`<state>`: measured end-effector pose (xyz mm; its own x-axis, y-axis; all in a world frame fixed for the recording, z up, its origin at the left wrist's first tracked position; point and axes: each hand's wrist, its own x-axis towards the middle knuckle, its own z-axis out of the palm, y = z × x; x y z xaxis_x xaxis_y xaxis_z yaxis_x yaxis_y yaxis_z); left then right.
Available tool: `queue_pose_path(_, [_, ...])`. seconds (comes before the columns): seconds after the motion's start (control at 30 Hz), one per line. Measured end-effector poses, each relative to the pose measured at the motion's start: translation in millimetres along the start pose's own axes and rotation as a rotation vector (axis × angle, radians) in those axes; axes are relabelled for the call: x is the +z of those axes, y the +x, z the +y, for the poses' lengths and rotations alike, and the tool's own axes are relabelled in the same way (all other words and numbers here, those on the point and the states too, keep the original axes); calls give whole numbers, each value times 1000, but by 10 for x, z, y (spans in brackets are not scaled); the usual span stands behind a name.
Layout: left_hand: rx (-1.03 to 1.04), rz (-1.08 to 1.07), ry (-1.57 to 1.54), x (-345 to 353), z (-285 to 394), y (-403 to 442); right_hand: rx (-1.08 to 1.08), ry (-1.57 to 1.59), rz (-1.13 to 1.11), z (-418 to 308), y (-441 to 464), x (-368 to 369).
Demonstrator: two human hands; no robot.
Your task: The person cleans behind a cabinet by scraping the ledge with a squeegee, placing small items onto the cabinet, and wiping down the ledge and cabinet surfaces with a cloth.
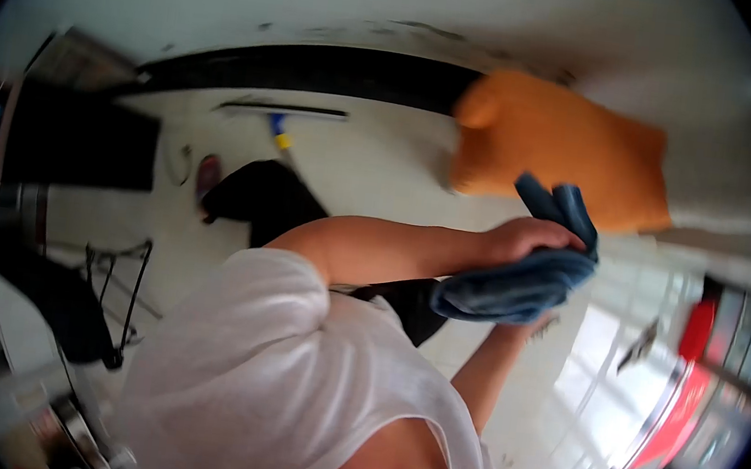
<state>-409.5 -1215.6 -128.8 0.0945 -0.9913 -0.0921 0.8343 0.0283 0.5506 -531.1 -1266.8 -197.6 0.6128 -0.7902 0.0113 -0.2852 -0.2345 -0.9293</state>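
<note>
A bundle of folded blue denim cloth (518,283) hangs in front of my body, right of the middle. My left hand (528,240) is closed on its upper part, and a narrow doubled end sticks up beyond the fingers. Under the lower edge of the bundle, my right hand (527,328) touches the cloth, with its fingers mostly hidden behind it.
An orange cushion-like object (561,154) rests by the wall. A floor squeegee (285,110) lies on the pale floor (384,157). Dark furniture (81,138) and a black metal frame (115,288) stand at the left. Bright light falls on the floor at the right.
</note>
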Motion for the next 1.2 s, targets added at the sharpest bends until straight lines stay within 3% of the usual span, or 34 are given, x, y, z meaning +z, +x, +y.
queue_pose_path(0.03, [118, 17, 278, 6, 223, -202, 167, 855, 58, -282, -91, 81])
queue_pose_path(0.07, [215, 34, 551, -14, 371, -406, 312, 1001, 103, -366, -221, 84])
queue_pose_path(0.13, [305, 94, 488, -346, 629, -806, 371, 1091, 34, -666, -347, 369])
queue_pose_path(0.17, [187, -17, 527, -539, 812, -1085, 238, 1135, -169, -770, -435, 544])
queue_pose_path(0.27, [99, 114, 558, -907, 975, -1719, -132, 860, -560, -961, -355, 949])
queue_pose_path(0.3, [-40, 114, 547, -984, 1051, -1928, -33, 979, -521, -972, -338, 1152])
queue_pose_path(0.33, [-13, 147, 429, -1110, 1020, -2107, 75, 1101, -477, -976, -323, 1399])
queue_pose_path(0.37, [115, 143, 312, -1226, 987, -2234, 154, 1078, -505, -1184, -291, 1694])
queue_pose_path(0.4, [230, 137, 198, -1318, 975, -2376, 70, 1053, -640, -1248, -309, 1975])
queue_pose_path(0.47, [299, 103, -3, -1514, 1045, -2602, -22, 723, -496, -1064, -366, 2452])
queue_pose_path(0.53, [272, 195, -115, -1580, 1227, -2872, -245, 376, -504, -1334, -478, 2802])
queue_pose_path(0.6, [337, 206, -171, -1708, 1405, -3033, -331, 421, -478, -1496, -434, 3111])
queue_pose_path(0.7, [361, 225, -224, -2013, 1665, -3223, -652, 73, -450, -1654, -362, 3489])
queue_pose_path(0.8, [355, 220, -284, -2444, 1929, -3383, -636, -2, -546, -1772, -345, 3891])
queue_pose_path(0.87, [404, 284, -127, -2759, 2105, -3566, -591, -56, -618, -1853, -347, 4164])
queue_pose_path(0.93, [456, 311, -71, -3213, 2328, -3832, -750, -19, -643, -1866, -359, 4546])
queue_pose_path(1.0, [554, 291, -103, -3663, 2618, -4251, -710, -17, -655, -1772, -252, 4891])
queue_pose_path(1.07, [759, 579, 112, -4165, 2870, -4753, -660, -49, -580, -1720, -112, 5238])
queue_pose_path(1.13, [817, 752, 114, -4762, 3145, -5299, -642, -169, -496, -1774, 63, 5595])
queue_pose_path(1.2, [907, 1070, 160, -5674, 3234, -5799, -822, -391, -404, -1916, 349, 5923])
